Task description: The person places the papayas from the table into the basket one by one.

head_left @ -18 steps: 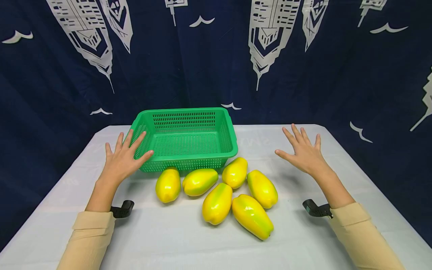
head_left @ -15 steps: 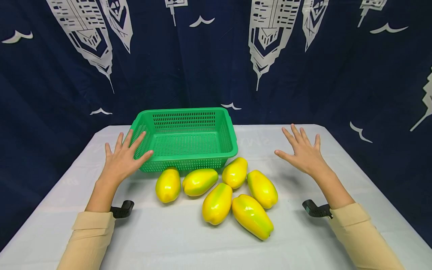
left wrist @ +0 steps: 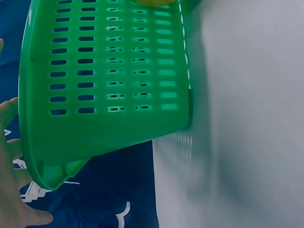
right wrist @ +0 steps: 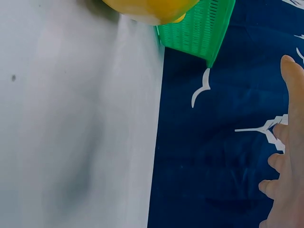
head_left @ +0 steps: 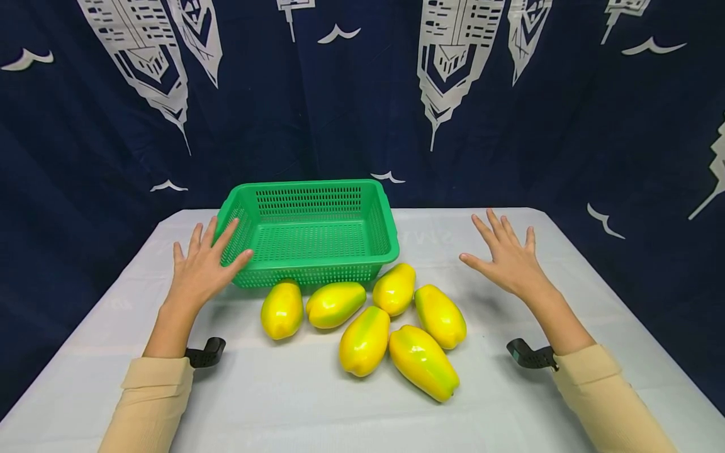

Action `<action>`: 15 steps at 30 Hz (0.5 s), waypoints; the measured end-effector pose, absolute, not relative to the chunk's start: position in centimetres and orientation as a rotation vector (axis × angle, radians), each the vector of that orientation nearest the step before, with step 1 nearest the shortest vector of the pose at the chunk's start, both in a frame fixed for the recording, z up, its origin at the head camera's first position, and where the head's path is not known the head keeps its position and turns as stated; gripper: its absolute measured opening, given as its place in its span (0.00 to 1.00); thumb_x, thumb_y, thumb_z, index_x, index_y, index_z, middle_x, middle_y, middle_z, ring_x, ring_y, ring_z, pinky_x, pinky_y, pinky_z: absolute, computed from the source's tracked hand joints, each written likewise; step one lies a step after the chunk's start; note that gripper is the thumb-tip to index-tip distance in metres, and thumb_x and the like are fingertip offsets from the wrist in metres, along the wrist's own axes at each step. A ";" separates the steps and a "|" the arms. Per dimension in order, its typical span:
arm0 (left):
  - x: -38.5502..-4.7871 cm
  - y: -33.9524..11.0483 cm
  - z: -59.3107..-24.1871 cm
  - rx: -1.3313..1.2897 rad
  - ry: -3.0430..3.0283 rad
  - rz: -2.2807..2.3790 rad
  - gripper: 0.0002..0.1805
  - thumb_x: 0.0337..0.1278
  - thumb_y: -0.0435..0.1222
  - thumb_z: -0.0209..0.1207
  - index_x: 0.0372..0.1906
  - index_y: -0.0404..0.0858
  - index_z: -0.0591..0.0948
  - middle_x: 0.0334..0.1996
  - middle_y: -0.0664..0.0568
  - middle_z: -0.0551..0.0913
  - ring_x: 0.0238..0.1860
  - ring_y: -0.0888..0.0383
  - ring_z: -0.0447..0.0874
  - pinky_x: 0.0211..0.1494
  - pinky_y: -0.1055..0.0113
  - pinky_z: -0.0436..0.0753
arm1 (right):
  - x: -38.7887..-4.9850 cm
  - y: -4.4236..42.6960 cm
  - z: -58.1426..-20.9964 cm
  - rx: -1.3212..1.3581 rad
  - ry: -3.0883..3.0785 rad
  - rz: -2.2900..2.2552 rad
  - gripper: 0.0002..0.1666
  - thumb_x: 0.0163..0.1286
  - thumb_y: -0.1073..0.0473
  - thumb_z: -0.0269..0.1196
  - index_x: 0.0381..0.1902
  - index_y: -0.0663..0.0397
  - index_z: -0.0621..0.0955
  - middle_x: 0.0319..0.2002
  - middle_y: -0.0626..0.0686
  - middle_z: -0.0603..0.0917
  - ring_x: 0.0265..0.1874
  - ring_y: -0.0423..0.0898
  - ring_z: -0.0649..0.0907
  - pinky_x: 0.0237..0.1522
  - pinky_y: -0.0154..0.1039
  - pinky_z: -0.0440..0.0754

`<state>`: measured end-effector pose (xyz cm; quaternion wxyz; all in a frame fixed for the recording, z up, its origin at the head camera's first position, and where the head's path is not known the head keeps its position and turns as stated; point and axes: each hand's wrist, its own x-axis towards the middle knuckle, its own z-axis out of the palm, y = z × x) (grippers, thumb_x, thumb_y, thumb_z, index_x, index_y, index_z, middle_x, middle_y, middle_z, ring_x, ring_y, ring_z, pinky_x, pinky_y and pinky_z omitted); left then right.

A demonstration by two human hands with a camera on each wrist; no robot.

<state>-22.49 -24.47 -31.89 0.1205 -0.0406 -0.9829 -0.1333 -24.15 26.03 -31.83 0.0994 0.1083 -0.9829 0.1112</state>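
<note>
A green perforated basket [head_left: 317, 270] stands on the white table, with several yellow-green papayas in front of it, such as one at the left [head_left: 282, 310] and one nearest the front edge [head_left: 423, 363]. My left hand [head_left: 201, 267] hovers with spread fingers over the basket's left end and holds nothing; in the left wrist view the hand [left wrist: 12, 175] is beside the basket rim [left wrist: 26, 109]. To the right of the papayas my right hand [head_left: 510, 261] is raised, fingers spread, holding nothing. The right wrist view shows that hand [right wrist: 289, 161] apart from the basket [right wrist: 194, 33].
The white tablecloth [head_left: 272, 402] covers the table. A dark blue curtain [head_left: 351, 113] with white building and bird shapes hangs behind its back edge. Each wrist wears a black camera, one on the left [head_left: 207, 353] and one on the right [head_left: 531, 354].
My left hand has shifted slightly to the left, and my right hand very slightly to the left too. The basket and papayas stay where they were on the table.
</note>
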 end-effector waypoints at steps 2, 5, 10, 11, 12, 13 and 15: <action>-22.5 -24.4 -31.9 -0.107 -2.862 -0.397 0.41 0.55 0.67 0.34 0.71 0.56 0.43 0.72 0.41 0.39 0.70 0.36 0.34 0.59 0.29 0.35 | -24.0 26.0 -31.9 0.329 -2.895 0.345 0.50 0.60 0.29 0.48 0.72 0.42 0.45 0.72 0.56 0.39 0.69 0.63 0.45 0.59 0.68 0.26; -22.5 -24.4 -32.0 -0.090 -2.842 -0.412 0.40 0.56 0.67 0.34 0.71 0.57 0.43 0.72 0.42 0.39 0.70 0.36 0.35 0.60 0.29 0.36 | -23.9 26.0 -32.1 0.337 -2.881 0.372 0.49 0.61 0.30 0.48 0.72 0.43 0.45 0.72 0.57 0.40 0.69 0.63 0.45 0.60 0.68 0.27; -22.5 -24.2 -32.2 -0.061 -2.799 -0.442 0.40 0.56 0.66 0.35 0.71 0.56 0.44 0.72 0.42 0.41 0.70 0.38 0.37 0.60 0.30 0.37 | -23.7 25.9 -32.4 0.343 -2.867 0.415 0.49 0.61 0.32 0.50 0.72 0.43 0.46 0.72 0.58 0.41 0.69 0.63 0.47 0.61 0.67 0.28; -22.5 -24.2 -32.2 -0.054 -2.787 -0.448 0.40 0.56 0.66 0.35 0.71 0.55 0.45 0.72 0.42 0.42 0.70 0.38 0.38 0.61 0.30 0.38 | -23.6 25.8 -32.5 0.346 -2.861 0.427 0.48 0.61 0.32 0.51 0.71 0.43 0.47 0.72 0.58 0.42 0.69 0.63 0.48 0.61 0.67 0.28; -22.5 -24.2 -32.2 -0.047 -2.774 -0.453 0.40 0.57 0.66 0.35 0.71 0.55 0.45 0.71 0.41 0.43 0.70 0.39 0.39 0.61 0.31 0.38 | -23.6 25.8 -32.5 0.349 -2.855 0.434 0.48 0.61 0.32 0.51 0.71 0.43 0.47 0.72 0.58 0.42 0.69 0.63 0.48 0.61 0.66 0.28; -22.4 -24.2 -32.2 -0.041 -2.758 -0.463 0.39 0.57 0.65 0.36 0.71 0.54 0.46 0.71 0.41 0.43 0.70 0.39 0.40 0.61 0.31 0.39 | -23.5 25.7 -32.6 0.356 -2.846 0.440 0.48 0.61 0.33 0.51 0.71 0.43 0.47 0.72 0.58 0.43 0.69 0.64 0.49 0.61 0.67 0.29; -22.4 -24.1 -32.1 -0.028 -2.723 -0.475 0.39 0.58 0.64 0.36 0.71 0.53 0.47 0.71 0.41 0.45 0.70 0.39 0.42 0.61 0.32 0.41 | -23.4 25.6 -32.6 0.365 -2.827 0.450 0.48 0.61 0.33 0.51 0.71 0.43 0.48 0.72 0.58 0.44 0.69 0.63 0.50 0.61 0.67 0.29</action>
